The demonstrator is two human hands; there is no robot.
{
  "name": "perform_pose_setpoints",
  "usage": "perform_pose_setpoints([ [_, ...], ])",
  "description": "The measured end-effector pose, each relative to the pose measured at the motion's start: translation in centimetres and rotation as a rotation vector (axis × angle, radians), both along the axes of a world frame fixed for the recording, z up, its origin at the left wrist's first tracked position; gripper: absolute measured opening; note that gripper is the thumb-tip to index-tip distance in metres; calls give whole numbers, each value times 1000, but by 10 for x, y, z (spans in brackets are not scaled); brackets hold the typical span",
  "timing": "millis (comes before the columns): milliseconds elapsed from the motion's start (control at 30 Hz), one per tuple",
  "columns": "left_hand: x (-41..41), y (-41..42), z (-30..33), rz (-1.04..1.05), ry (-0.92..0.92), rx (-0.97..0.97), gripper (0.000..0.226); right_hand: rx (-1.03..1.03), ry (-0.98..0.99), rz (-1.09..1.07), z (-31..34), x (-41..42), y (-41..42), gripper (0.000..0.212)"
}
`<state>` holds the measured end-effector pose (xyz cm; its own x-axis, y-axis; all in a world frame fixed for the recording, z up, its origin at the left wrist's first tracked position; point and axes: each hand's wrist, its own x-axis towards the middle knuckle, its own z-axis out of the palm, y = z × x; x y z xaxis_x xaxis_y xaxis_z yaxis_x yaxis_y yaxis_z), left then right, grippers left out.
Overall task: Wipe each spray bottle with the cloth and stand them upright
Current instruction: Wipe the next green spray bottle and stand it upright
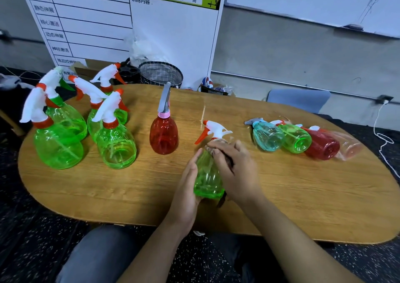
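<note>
At the far left of the table (281,196) stands my cluster of upright green spray bottles (58,144), each with a white trigger head and an orange or red collar, packed close together and some touching. To their right, standing alone and well apart, is a red bottle (163,136) with a pink collar and a grey nozzle.

Next comes the green bottle (208,181) I am working on, near the front middle of the table, its white head and orange trigger pointing away from me and to the left. My left hand (188,194) cups its lower left side and base, fingers fairly straight along the plastic. My right hand (234,170) lies over its upper right side, fingers curled round the neck and shoulder. A dark scrap shows under that hand and below the bottle's base; I cannot tell for sure whether it is the cloth.

Further right, a row of bottles lies on its side, touching one another: a teal bottle (267,136), a small green bottle (295,138), a dark red bottle (321,145) and a pale pink bottle (349,148) at the end.
</note>
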<state>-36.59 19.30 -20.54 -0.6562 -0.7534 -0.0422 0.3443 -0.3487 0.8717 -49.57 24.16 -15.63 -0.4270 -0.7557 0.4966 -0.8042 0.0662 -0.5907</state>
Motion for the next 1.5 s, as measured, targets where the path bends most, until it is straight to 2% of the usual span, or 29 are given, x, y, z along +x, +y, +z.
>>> perform_pose_setpoints([
  [100, 2, 0, 0, 0, 13, 29, 50, -37, 69, 109, -13, 7, 19, 31],
  [300, 1, -3, 4, 30, 48, 91, 50, -66, 408, 415, -29, 18, 47, 26],
  [367, 0, -2, 2, 25, 45, 84, 57, -109, 338, 369, -22, 14, 44, 26],
  [467, -4, 1, -1, 4, 14, 44, 57, -153, 79, 91, -1, 1, 24, 26],
  [567, -3, 1, -4, -9, 7, 5, 57, -65, -38, -13, 1, -4, 3, 26],
  [733, 2, -2, 0, -5, 25, 28, 68, -19, 82, 119, -16, 11, 22, 33],
  [933, 2, -4, -2, 0, 38, 78, 56, -57, 334, 336, -33, 18, 49, 31],
  [1000, 1, -3, 0, 11, 35, 92, 56, -60, 320, 361, -33, 17, 53, 29],
  [1067, 0, 0, 3, 16, 24, 85, 58, -109, 104, 277, -29, 17, 55, 28],
  [1200, 1, 3, 7, 28, -5, 17, 76, -317, -564, 1, -22, 20, 44, 24],
  [1300, 3, 3, 5, 29, -21, -56, 91, -337, -974, -18, -31, 24, 33, 24],
  [1400, 2, 2, 3, 26, -21, -70, 86, -358, -1179, -27, -37, 30, 30, 29],
  [1500, -1, 0, 3, 16, -13, -44, 80, -384, -1272, -30, -34, 35, 29, 31],
])
